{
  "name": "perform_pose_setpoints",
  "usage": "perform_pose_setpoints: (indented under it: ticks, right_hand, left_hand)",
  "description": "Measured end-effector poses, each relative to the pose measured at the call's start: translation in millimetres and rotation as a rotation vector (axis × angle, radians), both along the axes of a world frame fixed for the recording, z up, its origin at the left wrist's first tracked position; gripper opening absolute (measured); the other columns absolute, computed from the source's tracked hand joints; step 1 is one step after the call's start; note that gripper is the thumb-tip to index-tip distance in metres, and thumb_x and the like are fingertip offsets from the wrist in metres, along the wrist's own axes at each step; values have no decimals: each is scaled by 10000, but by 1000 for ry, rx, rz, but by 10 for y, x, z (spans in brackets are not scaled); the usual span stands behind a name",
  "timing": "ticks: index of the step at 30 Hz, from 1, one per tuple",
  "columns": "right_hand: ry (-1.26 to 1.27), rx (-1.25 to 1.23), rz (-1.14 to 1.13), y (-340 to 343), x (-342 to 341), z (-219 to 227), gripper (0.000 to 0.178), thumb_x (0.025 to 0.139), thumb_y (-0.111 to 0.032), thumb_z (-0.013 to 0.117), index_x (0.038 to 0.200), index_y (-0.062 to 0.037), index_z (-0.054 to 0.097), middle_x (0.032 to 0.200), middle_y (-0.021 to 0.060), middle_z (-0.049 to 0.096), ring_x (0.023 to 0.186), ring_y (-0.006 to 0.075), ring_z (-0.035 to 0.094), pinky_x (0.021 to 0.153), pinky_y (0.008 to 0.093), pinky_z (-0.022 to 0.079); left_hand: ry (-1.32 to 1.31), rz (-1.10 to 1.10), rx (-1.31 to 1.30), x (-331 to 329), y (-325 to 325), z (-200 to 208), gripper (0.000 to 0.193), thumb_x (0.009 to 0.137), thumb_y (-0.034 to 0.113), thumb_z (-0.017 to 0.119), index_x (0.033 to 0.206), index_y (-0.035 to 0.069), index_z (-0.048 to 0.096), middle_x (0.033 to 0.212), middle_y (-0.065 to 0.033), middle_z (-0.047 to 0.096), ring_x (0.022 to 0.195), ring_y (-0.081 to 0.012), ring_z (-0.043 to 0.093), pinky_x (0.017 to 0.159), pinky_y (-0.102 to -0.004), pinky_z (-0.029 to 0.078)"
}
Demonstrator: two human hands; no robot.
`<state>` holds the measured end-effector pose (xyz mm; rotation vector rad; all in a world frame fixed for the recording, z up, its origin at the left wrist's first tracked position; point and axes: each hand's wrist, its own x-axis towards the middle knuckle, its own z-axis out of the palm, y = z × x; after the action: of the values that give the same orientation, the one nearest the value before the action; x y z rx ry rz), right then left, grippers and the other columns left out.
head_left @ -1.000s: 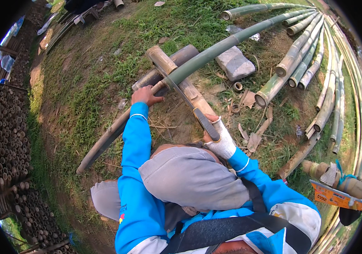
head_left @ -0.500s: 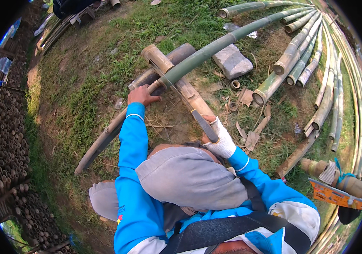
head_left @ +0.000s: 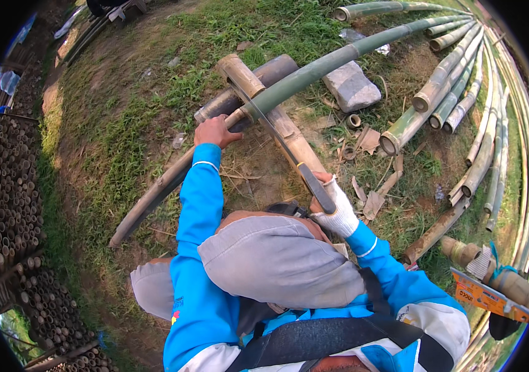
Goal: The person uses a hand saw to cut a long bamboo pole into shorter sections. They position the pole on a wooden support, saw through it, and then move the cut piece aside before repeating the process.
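Think of a clock face laid flat on the view, with 12 at the top. The step in hand looks like sawing. A long, round, green bamboo pole [head_left: 332, 60] has its near end just to the 11 o'clock side of the middle, and it bends away toward 1 o'clock. It lies over a thick, round, tan bamboo log [head_left: 293, 139]. A long metal saw with a dark grey handle [head_left: 285, 146] crosses the pole close to that end. I cannot tell how deep the blade has gone.

The right grip [head_left: 337, 209], in a white knitted glove with bare fingertips, is between 3 and 4 o'clock. It is closed around the saw's handle. The left grip [head_left: 215, 132] is a bare hand near half past 10. It is curled around a thin, brown, wooden-looking stick [head_left: 159, 181], which points down toward 8 o'clock from the pole's end.

I think the next stroke calls for a straight push or pull, with the blade on one line. The left grip should hold firm and keep its fingers away from the teeth, because they are near the blade.
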<state>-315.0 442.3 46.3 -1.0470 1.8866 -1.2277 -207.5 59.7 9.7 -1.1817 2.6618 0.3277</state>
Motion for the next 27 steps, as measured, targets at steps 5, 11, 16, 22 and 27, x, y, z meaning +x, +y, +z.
perform_pose_setpoints:
  ticks: [5, 11, 16, 22, 27]
  right_hand:
    - [-11, -281, -73, -1250, -396, -125, 563, 826, -42, 730, 1356, -50, 540, 1200, 139, 638, 1064, 242, 633, 936, 362, 522]
    - [25, 9, 23, -145, -202, -125, 689, 841, -123, 731, 1487, -132, 492, 1255, 128, 637, 1131, 241, 637, 985, 350, 503]
    - [-249, -48, -20, 779, 168, 254, 744, 823, -36, 740, 1513, -84, 463, 1240, 67, 653, 1099, 197, 643, 975, 362, 506]
    - [135, -220, -72, -1112, -322, -263, 608, 838, -162, 752, 1399, -131, 520, 1196, 191, 648, 1033, 392, 684, 889, 478, 551]
    - [161, -185, -54, -1253, -361, -196, 616, 837, -158, 757, 1399, -106, 509, 1225, 215, 635, 1124, 410, 655, 955, 482, 537]
  left_hand:
    - [51, -35, -85, -156, 60, -23, 843, 720, 673, 860, 1318, 98, 710, 1149, -182, 786, 1054, -378, 758, 889, -529, 618]
    - [213, -3, 90, -40, -15, 34, 829, 619, 545, 944, 1249, 39, 757, 1097, -223, 787, 1024, -396, 755, 934, -527, 592]
    - [196, -27, 102, -81, -12, 63, 777, 612, 519, 953, 1174, 11, 779, 1048, -241, 789, 967, -410, 767, 898, -535, 601]
    - [219, -17, 31, -136, -19, 32, 851, 579, 548, 955, 1191, -14, 771, 1064, -261, 785, 980, -414, 769, 913, -528, 601]
    - [188, -22, 35, -92, -339, -277, 893, 563, 558, 951, 1199, -40, 763, 1099, -269, 779, 1047, -416, 755, 953, -521, 588]
